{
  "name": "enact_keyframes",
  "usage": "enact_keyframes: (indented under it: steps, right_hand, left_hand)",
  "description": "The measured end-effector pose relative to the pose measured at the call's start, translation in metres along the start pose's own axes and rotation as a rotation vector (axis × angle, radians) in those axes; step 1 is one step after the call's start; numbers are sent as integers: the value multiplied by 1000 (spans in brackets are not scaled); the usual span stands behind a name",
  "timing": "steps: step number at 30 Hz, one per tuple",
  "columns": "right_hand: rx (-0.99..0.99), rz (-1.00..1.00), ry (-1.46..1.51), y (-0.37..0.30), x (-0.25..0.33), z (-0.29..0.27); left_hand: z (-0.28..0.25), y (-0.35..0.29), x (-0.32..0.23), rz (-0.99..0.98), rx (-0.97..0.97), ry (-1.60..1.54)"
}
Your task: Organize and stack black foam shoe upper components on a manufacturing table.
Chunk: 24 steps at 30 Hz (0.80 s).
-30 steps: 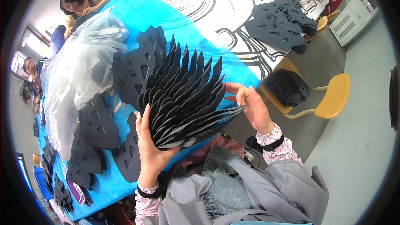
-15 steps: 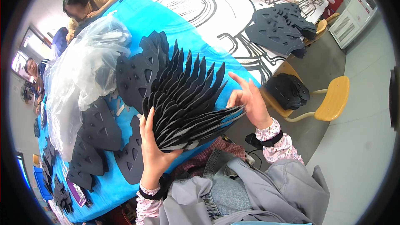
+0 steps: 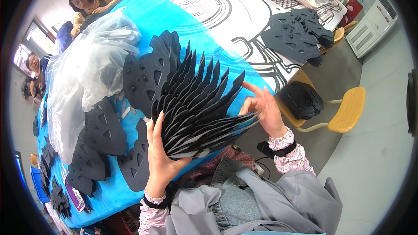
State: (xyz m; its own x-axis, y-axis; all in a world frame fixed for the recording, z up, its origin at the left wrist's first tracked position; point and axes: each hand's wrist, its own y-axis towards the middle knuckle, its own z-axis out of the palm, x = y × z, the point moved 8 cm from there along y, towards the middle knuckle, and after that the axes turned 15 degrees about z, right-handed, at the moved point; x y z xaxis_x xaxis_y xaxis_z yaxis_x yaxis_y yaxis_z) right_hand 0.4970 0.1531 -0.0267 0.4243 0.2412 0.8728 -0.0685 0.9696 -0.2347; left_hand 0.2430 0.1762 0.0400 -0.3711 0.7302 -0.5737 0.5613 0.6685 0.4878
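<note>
A thick stack of dark grey, thin foam-like cut-out sheets is fanned out in front of me, above the table's near edge. My left hand grips its lower left side, thumb underneath and fingers along the outer edge. At the right end, my right hand pinches sheet tips near the thumb, its index finger stretched toward an upright tip. The exact finger contact is partly hidden. Just beyond the stack lies a pile of matching sheets with cut-out slots and small round studs.
Blue cloth and a printed white sheet cover the table. A clear plastic bag lies left, beside more dark pieces. Further dark pieces lie far right; another pile rests on a wooden chair. A co-worker sits far left.
The fanned tips at the right have spread slightly, with one upright tip now closer to my right index finger. My left hand keeps its grip. The whole view has shifted slightly.
</note>
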Motion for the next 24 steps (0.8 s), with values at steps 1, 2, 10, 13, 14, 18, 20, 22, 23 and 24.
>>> enact_keyframes:
  steps: [1,2,10,13,14,18,20,22,23,24]
  right_hand:
    - [6,7,40,-2,-1,0]
    - [13,13,80,-4,-1,0]
    - [-102,-203,108,4,0,-27]
    - [-23,-207,97,17,11,-14]
    - [39,-172,145,22,12,-9]
    - [154,-91,295,32,8,0]
    - [179,-100,287,31,9,4]
    - [204,-111,280,28,8,4]
    - [189,-66,298,27,2,-1]
    - [175,-20,316,26,-5,-7]
  left_hand:
    - [0,0,0,1,0,-3]
    - [0,0,1,-1,-2,-3]
    - [2,-1,1,-9,-16,5]
    - [1,-2,2,-3,-22,-14]
    - [1,-2,2,-2,-23,-11]
    - [1,-2,2,-14,-28,-12]
    - [1,-2,0,-7,-17,6]
    - [0,-2,1,-14,-25,-18]
    - [1,-2,1,-15,-23,-17]
    - [0,-2,0,-13,-33,-9]
